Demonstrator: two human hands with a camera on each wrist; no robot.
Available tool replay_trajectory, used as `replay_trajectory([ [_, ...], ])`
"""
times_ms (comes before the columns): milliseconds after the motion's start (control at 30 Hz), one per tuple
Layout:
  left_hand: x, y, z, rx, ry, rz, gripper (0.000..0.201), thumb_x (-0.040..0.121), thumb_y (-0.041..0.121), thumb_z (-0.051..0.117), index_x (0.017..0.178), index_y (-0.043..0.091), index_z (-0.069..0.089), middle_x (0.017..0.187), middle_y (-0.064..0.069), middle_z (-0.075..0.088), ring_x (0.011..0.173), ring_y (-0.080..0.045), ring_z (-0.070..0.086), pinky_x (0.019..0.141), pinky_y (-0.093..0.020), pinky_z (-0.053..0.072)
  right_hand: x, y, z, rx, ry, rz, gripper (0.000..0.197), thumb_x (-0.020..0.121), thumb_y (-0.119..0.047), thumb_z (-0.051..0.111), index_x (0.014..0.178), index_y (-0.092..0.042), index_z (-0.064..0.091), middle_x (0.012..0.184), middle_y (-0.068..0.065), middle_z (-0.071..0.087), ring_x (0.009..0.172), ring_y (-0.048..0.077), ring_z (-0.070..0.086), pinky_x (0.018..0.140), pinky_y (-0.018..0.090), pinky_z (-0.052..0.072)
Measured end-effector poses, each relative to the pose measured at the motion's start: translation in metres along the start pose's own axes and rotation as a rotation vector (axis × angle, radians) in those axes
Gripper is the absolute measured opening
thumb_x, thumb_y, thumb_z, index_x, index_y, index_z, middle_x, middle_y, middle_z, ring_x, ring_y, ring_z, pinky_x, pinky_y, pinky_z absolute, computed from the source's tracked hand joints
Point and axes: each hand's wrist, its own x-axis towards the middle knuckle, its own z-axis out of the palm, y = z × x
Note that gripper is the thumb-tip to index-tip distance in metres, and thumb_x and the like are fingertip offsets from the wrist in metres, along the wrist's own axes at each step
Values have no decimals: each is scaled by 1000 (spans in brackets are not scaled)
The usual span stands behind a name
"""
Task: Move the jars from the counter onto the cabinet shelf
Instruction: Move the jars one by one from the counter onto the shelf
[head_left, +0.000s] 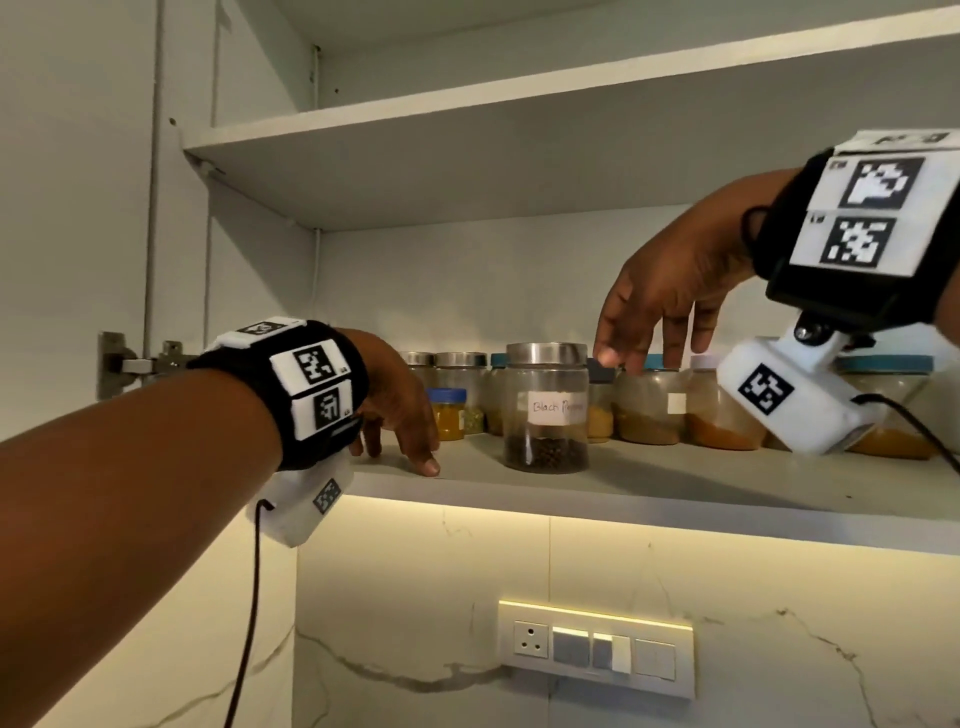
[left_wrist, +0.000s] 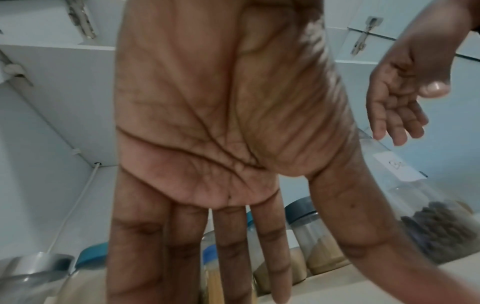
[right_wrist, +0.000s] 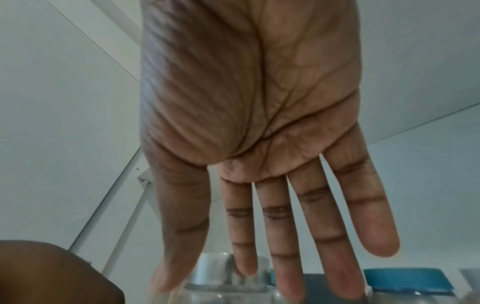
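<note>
A clear jar of black peppercorns (head_left: 545, 410) with a steel lid and a handwritten label stands upright near the front of the cabinet shelf (head_left: 675, 491). It also shows at the right of the left wrist view as the pepper jar (left_wrist: 426, 216). My left hand (head_left: 405, 415) rests on the shelf edge to the jar's left, fingers straight, holding nothing. My right hand (head_left: 660, 296) hovers above and just right of the jar's lid, fingers spread and pointing down, empty. In the right wrist view the right hand (right_wrist: 272, 185) is flat open over the steel lid (right_wrist: 221, 271).
Behind the pepper jar runs a row of spice jars: a small yellow one with a blue cap (head_left: 447, 413), steel-lidded ones (head_left: 460, 384) and teal-lidded ones (head_left: 883, 405). A bare upper shelf (head_left: 519, 109) hangs overhead. A switch panel (head_left: 597, 647) sits on the wall below.
</note>
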Motion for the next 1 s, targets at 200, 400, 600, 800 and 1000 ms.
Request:
replay_trajectory([
  [200,-7,16,-28,-58,175,97,46,75,32,77,118,22,64,111,-5,68,101,-26,64,91,-41,50,-3,-21,-10,-3,97,-32,42,79,-38,70,118,-24,63,114,4,66,98,28,65,89,44,53],
  [400,15,21,-28,0,171,68,59,78,40,73,128,13,56,121,-10,63,108,-29,60,97,-44,47,20,-32,1,-3,190,-86,62,82,-44,68,138,-34,45,135,2,50,115,30,54,91,41,51],
  [600,44,14,-31,-39,353,172,50,83,44,66,122,13,59,121,-8,62,109,-25,59,88,-35,50,47,-37,16,0,210,-168,42,90,-44,58,131,-33,56,112,-7,58,113,21,54,93,39,52],
  [800,63,6,-40,-139,466,271,29,83,44,67,98,19,63,99,-3,64,93,-20,60,75,-32,50,60,-34,13,42,187,-162,38,87,-40,64,124,-30,63,96,-10,59,107,21,56,88,37,54],
  [1000,58,6,-43,-129,592,384,28,85,39,65,97,14,67,98,-4,67,94,-21,62,85,-36,52,62,-31,12,45,187,-146,40,87,-39,64,126,-31,62,101,-7,59,108,22,54,85,35,54],
])
